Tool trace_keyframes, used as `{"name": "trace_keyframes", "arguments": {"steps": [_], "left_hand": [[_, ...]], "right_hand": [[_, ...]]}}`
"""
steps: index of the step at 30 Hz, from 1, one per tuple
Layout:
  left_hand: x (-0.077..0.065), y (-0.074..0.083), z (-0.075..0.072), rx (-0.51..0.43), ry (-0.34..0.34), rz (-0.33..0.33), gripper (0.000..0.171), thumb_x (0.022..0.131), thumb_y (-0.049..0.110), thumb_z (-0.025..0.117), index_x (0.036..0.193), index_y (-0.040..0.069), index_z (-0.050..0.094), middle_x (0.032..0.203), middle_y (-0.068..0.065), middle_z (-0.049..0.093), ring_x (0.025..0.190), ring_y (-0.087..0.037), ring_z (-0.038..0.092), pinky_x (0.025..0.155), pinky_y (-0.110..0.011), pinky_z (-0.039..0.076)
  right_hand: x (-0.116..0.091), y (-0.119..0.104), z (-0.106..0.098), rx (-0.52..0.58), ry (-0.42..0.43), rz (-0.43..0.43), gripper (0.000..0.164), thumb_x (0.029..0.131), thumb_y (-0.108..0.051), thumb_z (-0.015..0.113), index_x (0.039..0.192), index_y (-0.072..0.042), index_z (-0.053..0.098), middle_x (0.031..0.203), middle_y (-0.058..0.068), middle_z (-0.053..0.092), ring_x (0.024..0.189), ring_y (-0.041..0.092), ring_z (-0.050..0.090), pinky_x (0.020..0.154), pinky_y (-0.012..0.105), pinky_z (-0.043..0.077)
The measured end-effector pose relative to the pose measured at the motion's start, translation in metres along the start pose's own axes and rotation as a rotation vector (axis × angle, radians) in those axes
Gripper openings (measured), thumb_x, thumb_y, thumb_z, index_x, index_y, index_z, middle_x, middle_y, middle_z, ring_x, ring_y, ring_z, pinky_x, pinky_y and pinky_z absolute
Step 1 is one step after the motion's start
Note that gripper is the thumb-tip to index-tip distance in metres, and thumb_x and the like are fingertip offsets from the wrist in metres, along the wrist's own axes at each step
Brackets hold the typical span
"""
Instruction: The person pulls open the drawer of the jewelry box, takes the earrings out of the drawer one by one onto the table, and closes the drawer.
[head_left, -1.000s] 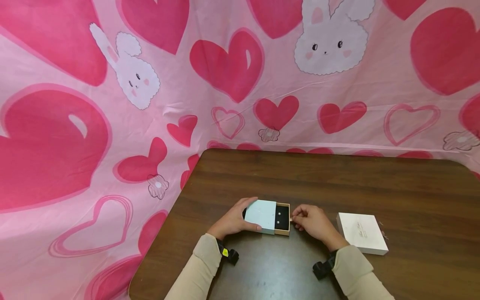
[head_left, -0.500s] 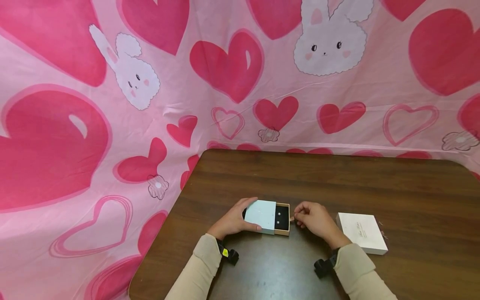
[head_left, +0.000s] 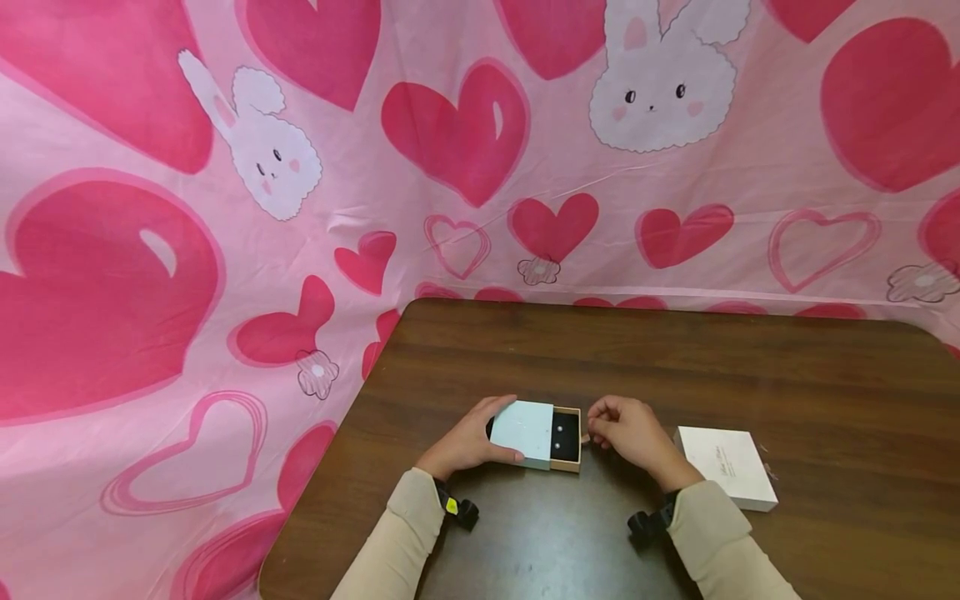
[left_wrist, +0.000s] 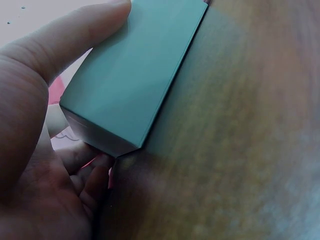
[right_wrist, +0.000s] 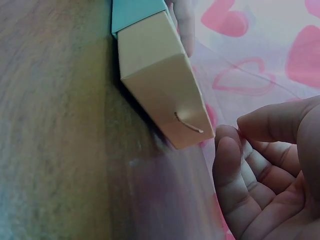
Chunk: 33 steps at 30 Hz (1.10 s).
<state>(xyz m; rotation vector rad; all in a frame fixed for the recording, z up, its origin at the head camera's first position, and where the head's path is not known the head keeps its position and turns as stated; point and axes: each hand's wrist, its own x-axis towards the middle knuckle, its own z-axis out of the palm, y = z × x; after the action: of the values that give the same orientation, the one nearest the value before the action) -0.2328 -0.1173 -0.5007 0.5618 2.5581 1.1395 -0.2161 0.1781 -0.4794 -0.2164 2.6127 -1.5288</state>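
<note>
A pale blue slide-out jewelry box [head_left: 525, 429] lies on the table, its tan drawer [right_wrist: 160, 95] pulled partway out to the right. Two small stud earrings [head_left: 558, 428] sit on the black insert [head_left: 567, 452] of the drawer. My left hand [head_left: 471, 437] grips the blue sleeve from the left, thumb along its near side and fingers around the far side. A short pull tab [right_wrist: 189, 123] sticks out of the drawer's front. Just beyond that tab is my right hand [head_left: 628, 429], fingers loosely curled, thumb close to the forefinger, nothing visible between them.
To the right of my right hand, a white square box [head_left: 724, 467] with small lettering lies on the brown wooden table [head_left: 637, 358]. Small thin bits [head_left: 770, 473] show at its right side. A pink cloth [head_left: 450, 250] with hearts and rabbits hangs behind and left.
My right hand has let go of the drawer's pull tab and moved slightly up and away from it. The left hand and the box have stayed in place.
</note>
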Motion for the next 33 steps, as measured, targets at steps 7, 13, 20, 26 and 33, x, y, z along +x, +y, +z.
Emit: {"name": "trace_keyframes", "arguments": {"steps": [7, 13, 20, 26, 33], "left_hand": [[0.0, 0.0, 0.0, 0.005, 0.002, -0.001, 0.099, 0.069, 0.054, 0.083, 0.152, 0.031, 0.033, 0.15, 0.004, 0.032, 0.126, -0.021, 0.037, 0.103, -0.054, 0.033], [0.0, -0.001, 0.0, 0.003, 0.005, -0.009, 0.099, 0.068, 0.055, 0.083, 0.151, 0.033, 0.034, 0.15, 0.004, 0.033, 0.125, -0.021, 0.037, 0.103, -0.054, 0.033], [0.001, -0.001, 0.001, 0.007, 0.013, -0.008, 0.099, 0.068, 0.055, 0.083, 0.151, 0.034, 0.034, 0.149, 0.005, 0.033, 0.124, -0.02, 0.038, 0.101, -0.054, 0.035], [0.001, -0.001, 0.0, 0.018, 0.009, -0.002, 0.099, 0.068, 0.056, 0.082, 0.151, 0.033, 0.033, 0.149, 0.006, 0.033, 0.125, -0.02, 0.038, 0.102, -0.053, 0.034], [0.002, -0.002, 0.001, 0.013, 0.005, 0.003, 0.099, 0.068, 0.056, 0.082, 0.151, 0.033, 0.033, 0.148, 0.006, 0.034, 0.123, -0.019, 0.038, 0.102, -0.052, 0.034]], "right_hand": [[0.002, -0.005, 0.0, 0.003, -0.009, -0.017, 0.004, 0.091, -0.007, 0.066, 0.094, -0.005, 0.068, 0.071, 0.004, 0.062, 0.065, 0.02, 0.059, 0.059, 0.033, 0.051], [0.005, -0.005, 0.004, 0.008, -0.01, -0.04, 0.004, 0.091, -0.008, 0.068, 0.093, -0.005, 0.068, 0.071, 0.004, 0.062, 0.064, 0.019, 0.059, 0.057, 0.033, 0.051], [0.009, -0.006, 0.007, 0.024, -0.023, -0.05, 0.006, 0.091, -0.005, 0.067, 0.096, -0.002, 0.068, 0.071, 0.004, 0.064, 0.064, 0.024, 0.063, 0.057, 0.034, 0.052], [0.012, -0.007, 0.008, 0.01, -0.033, -0.055, 0.006, 0.091, -0.006, 0.067, 0.095, -0.003, 0.068, 0.07, 0.006, 0.063, 0.062, 0.023, 0.06, 0.056, 0.034, 0.052], [0.014, -0.009, 0.01, 0.003, -0.055, -0.097, 0.006, 0.09, -0.004, 0.066, 0.095, -0.001, 0.069, 0.068, 0.007, 0.063, 0.06, 0.021, 0.059, 0.055, 0.031, 0.05]]}}
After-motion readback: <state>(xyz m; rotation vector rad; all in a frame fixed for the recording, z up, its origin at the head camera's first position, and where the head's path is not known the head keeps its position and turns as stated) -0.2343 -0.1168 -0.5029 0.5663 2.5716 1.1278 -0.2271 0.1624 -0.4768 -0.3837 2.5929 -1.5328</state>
